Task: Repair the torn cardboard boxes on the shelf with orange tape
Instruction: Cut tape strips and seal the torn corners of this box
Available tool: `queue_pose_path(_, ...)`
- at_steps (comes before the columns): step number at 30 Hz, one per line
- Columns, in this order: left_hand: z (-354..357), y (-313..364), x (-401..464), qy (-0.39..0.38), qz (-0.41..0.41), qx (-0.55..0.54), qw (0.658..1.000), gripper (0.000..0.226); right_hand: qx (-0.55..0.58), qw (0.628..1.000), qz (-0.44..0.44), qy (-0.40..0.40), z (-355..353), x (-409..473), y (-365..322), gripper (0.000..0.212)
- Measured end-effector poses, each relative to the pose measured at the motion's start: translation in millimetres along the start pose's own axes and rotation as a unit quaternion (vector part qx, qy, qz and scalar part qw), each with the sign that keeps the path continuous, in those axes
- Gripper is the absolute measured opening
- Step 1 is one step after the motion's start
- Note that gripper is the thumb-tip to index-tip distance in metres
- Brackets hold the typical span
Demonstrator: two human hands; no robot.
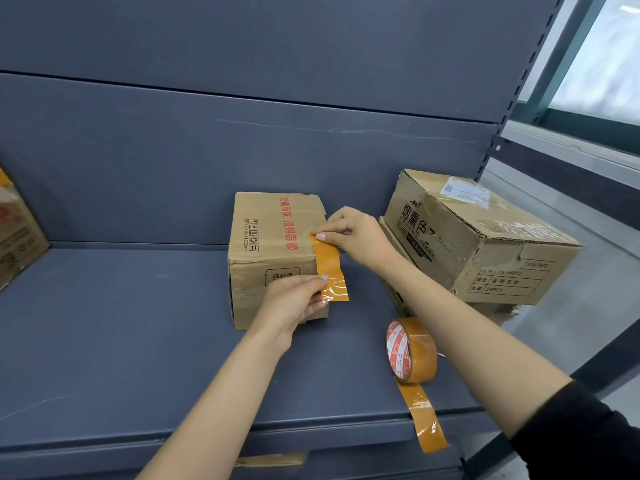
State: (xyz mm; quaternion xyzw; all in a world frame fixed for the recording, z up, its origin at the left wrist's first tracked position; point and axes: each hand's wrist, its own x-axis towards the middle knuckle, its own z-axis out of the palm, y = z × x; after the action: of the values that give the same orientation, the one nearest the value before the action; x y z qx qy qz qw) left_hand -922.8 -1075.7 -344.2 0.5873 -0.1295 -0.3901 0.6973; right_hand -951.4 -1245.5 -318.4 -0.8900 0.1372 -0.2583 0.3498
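A cut strip of orange tape (329, 268) lies over the right front corner of the small cardboard box (273, 258), which stands in the middle of the grey shelf (121, 341). The right hand (353, 237) pinches the upper end of the strip against the top of the box; the left hand (294, 299) pinches the lower end, which hangs loose in front of the box side. The box is closed, so its contents are hidden. One tape roll (411, 349) stands on edge near the shelf's front right, a loose tail trailing over the shelf lip. To the right, a torn, crushed box (481, 237) sits tilted on a lower box that is mostly hidden. A further box (19, 233) at the left edge is cut off. Four boxes show in total. A scrap of tape (270, 459) clings to the shelf's front edge.
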Motion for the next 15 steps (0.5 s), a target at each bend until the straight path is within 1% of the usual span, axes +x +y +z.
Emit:
queue_pose_path(5,-1.9,-0.5,-0.3,0.001,-0.001,0.006,1.0,0.008,-0.006,0.999,-0.011,-0.044,0.1,1.9,4.8,0.023)
queue_pose_path(8,-1.6,-0.7,-0.9,-0.003,0.0,0.005,1.0,0.007,-0.009,0.997,0.004,-0.076,-2.0,3.5,2.4,0.028)
queue_pose_path(10,-0.6,-0.9,-0.9,-0.003,0.001,0.007,1.0,0.008,-0.007,0.998,0.012,-0.054,-3.3,3.2,0.9,0.029)
queue_pose_path(12,0.3,-1.4,-0.8,-0.001,0.001,0.009,1.0,0.006,0.012,1.0,-0.013,-0.011,-6.3,-0.4,0.2,0.023)
queue_pose_path(13,0.6,-1.8,-0.9,0.0,0.003,0.01,1.0,0.005,0.028,0.999,-0.025,-0.006,-7.9,-2.9,0.8,0.019)
queue_pose_path(15,0.6,-2.8,-1.2,0.001,0.006,0.011,1.0,0.006,0.044,0.998,-0.028,-0.031,-10.1,-7.2,4.6,0.016)
